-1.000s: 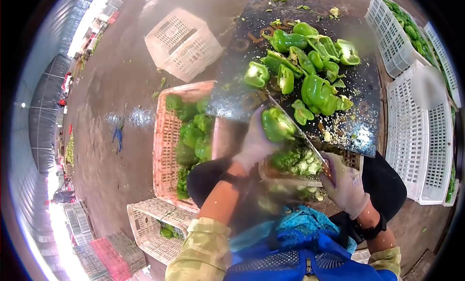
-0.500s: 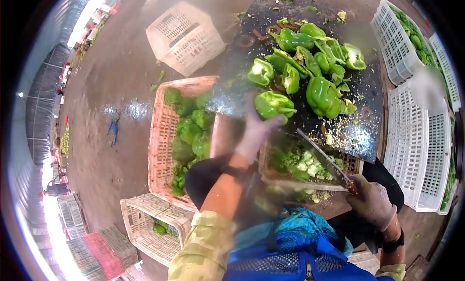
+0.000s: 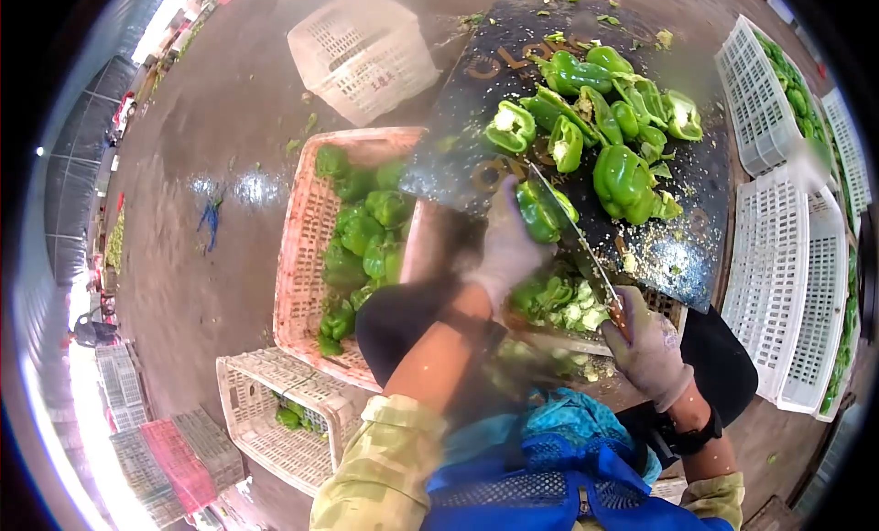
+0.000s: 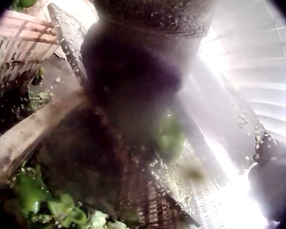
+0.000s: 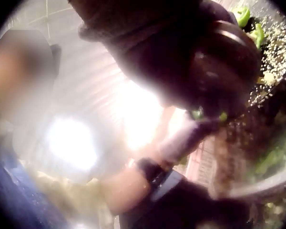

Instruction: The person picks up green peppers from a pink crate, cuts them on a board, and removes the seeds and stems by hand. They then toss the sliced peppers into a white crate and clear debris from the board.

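In the head view my gloved left hand [image 3: 510, 247] grips a green bell pepper [image 3: 536, 211] near the front edge of the dark board [image 3: 458, 156]. My gloved right hand [image 3: 652, 352] is wrapped round the handle of a knife [image 3: 593, 270]. Its long blade slants up to the left and overlaps the pepper's right side. Beyond the blade lies a pile of cut and whole peppers [image 3: 618, 178] amid scattered seeds. The left wrist view shows a blurred pepper [image 4: 170, 136] below the hand; in the right wrist view the right hand [image 5: 171, 52] is dark.
Under the board's front edge, a crate [image 3: 549, 337] holds green scraps and pale cores. A pinkish crate [image 3: 298, 229] of peppers stands left, with a white crate [image 3: 275, 412] nearer me. Another white crate [image 3: 362, 59] lies beyond. White crates [image 3: 765, 275] line the right side.
The knife swung away right and down, exposing the pepper's cut, pale face, then came back up against it. My left hand has turned the pepper, so its smooth green side now shows.
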Available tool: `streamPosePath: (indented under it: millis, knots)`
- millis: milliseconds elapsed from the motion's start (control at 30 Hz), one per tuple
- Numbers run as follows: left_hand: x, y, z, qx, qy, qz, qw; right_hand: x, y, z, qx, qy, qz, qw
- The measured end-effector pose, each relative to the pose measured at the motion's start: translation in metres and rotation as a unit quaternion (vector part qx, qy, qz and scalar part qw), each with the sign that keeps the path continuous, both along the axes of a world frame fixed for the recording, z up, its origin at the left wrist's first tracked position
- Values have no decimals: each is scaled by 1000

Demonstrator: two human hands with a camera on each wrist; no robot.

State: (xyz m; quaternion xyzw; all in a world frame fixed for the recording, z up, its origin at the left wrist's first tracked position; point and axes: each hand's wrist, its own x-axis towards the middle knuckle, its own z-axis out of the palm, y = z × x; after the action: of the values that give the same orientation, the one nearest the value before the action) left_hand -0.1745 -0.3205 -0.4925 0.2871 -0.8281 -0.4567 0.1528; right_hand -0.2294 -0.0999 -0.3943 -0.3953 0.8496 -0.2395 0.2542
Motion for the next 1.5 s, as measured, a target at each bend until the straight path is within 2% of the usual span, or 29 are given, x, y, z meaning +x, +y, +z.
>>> streamPosePath:
  millis: [167, 267, 333, 400, 433, 533, 567, 600, 667, 700, 733, 800, 867, 933, 1000, 1067, 1100, 1133, 1200, 1267, 1333, 1367, 1467, 1500]
  knots:
    - [-3, 2, 2, -5, 3, 22, 1000, -13, -22, 2, 56, 9, 21, 998]
    - [-3, 4, -3, -77, -8, 30, 997, -23, -51, -31, 35, 28, 40, 998]
    - [-2, 2, -2, -34, -19, 14, 999, -28, -68, -83, 25, 28, 38, 999]
    - [2, 1, -1, -39, -36, 30, 998, -26, -74, -85, 4, 24, 25, 999]
    - [0, 1, 7, 38, 0, 25, 999, -31, -71, -85, 7, 8, 25, 1000]
    - [-13, -3, -1, 15, 5, 16, 1000, -56, -73, -77, -41, -64, 17, 997]
    - [-25, -4, -4, 88, 21, 38, 995, -67, -72, -70, -4, -57, 18, 998]
    - [-36, -9, -15, 53, 35, 42, 997, -75, -73, -69, -15, -33, 9, 999]
    - [-64, -11, 2, 41, -25, 57, 997, -99, -78, -68, 17, 4, 9, 1000]
    - [-78, -11, -9, 72, 22, 97, 992, -113, -80, -73, -18, 14, 13, 1000]
    - [-88, -16, -1, 86, 27, 95, 991, -126, -83, -70, -23, 24, 23, 999]
    - [-112, -25, -16, 128, 134, 59, 981, -151, -94, -67, 40, 77, 16, 996]
    - [-129, -33, -13, 165, 216, 11, 962, -174, -106, -65, 40, 85, 8, 996]
    - [-127, -47, -1, -12, 111, 3, 994, -202, -105, -94, -62, 100, -8, 993]
    - [-101, -84, 40, 63, 125, -114, 984, -227, -102, -110, -130, 38, -11, 991]
    - [-30, -120, 91, 251, 87, -121, 957, -225, -97, -118, -204, 129, -35, 970]
    - [8, -139, 98, 257, 100, -95, 957, -207, -95, -106, -214, -7, -67, 975]
    - [44, -161, 100, 261, 115, -73, 956, -177, -95, -85, -218, -138, -100, 961]
    - [124, -214, 63, 188, 88, 44, 977, -111, -100, -64, -222, -226, -159, 935]
    - [206, -234, 36, 58, -64, 183, 979, -73, -106, -42, -120, -348, -97, 925]
    - [270, -228, 19, 124, -180, 198, 956, -59, -106, -71, -136, -268, -28, 953]
    - [297, -220, 7, 136, -224, 153, 953, -61, -100, -85, -98, -236, -18, 967]
    - [339, -193, -54, 171, -374, 2, 911, -52, -90, -98, -117, -210, -78, 968]
    - [346, -184, -79, 191, -418, -42, 887, -54, -86, -101, -113, -260, -115, 952]
